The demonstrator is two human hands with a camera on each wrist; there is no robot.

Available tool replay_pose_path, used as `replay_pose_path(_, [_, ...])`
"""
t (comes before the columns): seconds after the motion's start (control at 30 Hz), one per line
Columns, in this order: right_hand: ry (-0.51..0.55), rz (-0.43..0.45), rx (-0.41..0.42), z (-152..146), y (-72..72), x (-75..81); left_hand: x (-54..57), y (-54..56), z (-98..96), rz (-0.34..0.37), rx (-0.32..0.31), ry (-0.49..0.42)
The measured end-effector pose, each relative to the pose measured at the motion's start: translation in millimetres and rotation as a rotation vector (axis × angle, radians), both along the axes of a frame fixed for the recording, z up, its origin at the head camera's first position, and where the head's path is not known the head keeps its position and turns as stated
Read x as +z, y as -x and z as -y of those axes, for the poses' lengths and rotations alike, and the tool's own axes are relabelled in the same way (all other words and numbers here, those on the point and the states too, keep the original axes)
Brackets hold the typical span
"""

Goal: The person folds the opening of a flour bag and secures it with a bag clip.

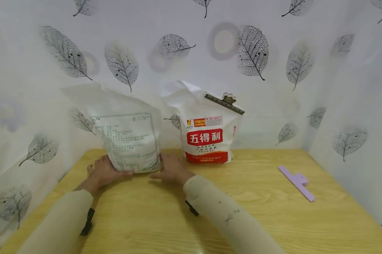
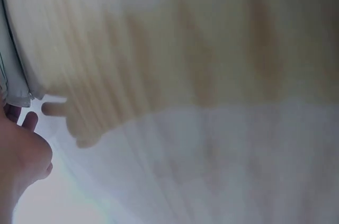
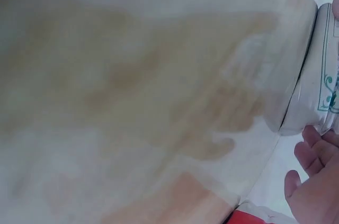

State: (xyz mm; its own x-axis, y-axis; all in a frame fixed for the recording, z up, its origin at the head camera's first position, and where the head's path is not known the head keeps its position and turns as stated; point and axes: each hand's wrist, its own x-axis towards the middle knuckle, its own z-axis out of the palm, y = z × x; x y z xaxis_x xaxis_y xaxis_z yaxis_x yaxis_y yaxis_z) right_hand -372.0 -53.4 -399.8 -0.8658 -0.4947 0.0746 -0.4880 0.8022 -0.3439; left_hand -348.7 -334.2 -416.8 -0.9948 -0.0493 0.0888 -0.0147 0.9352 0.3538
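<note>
A full white sack (image 1: 127, 141) with green print stands at the left of the table, its loose top leaning left against the curtain. My left hand (image 1: 103, 171) grips its lower left corner, thumb along the front. At the lower right corner my right hand (image 1: 173, 169) holds it, thumb pointing left. The left wrist view has the left hand (image 2: 26, 152) beside the sack's edge (image 2: 16, 70). In the right wrist view the right hand (image 3: 318, 176) touches the sack's base corner (image 3: 302, 113). The fingers behind the sack are hidden.
A white flour bag (image 1: 207, 109) with red print stands at right of the sack, a dark toothed clip (image 1: 224, 103) across its slanted top. A lilac bag clip (image 1: 295, 182) lies on the wooden table (image 1: 251, 187). A leaf-patterned curtain (image 1: 191, 21) closes the back and sides.
</note>
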Motion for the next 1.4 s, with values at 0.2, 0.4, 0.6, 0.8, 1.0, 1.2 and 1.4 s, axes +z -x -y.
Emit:
replay_pose_path(0.2, [-0.163,-0.141,0.004,-5,-10.2,-2.0,-0.8,-11.2,-2.3,-0.105,-0.067,0.071])
replay_pose_path(0.4, [-0.296,-0.239,0.026,-6,-16.8,-6.9,-6.2,-20.5,-1.4,-0.14,-0.093,0.1])
replay_pose_path(0.6, [-0.339,-0.295,0.028,-5,-20.6,-8.1,-8.4,-18.2,-0.8,-0.208,-0.082,0.128])
replay_pose_path(0.8, [-0.323,-0.296,0.012,-4,-22.3,-6.4,-7.8,-19.0,-0.5,-0.184,-0.092,0.059])
replay_pose_path(1.0, [-0.322,-0.302,-0.002,-6,-23.4,-7.8,-12.9,-17.5,-1.3,-0.18,-0.091,0.033])
replay_pose_path(1.2, [-0.335,-0.322,0.01,-6,-22.8,-9.7,-10.6,-20.1,-1.9,-0.173,-0.107,0.025])
replay_pose_path(1.4, [-0.356,-0.336,-0.008,-8,-22.2,-9.5,-5.9,-23.1,-7.9,-0.172,-0.119,0.038])
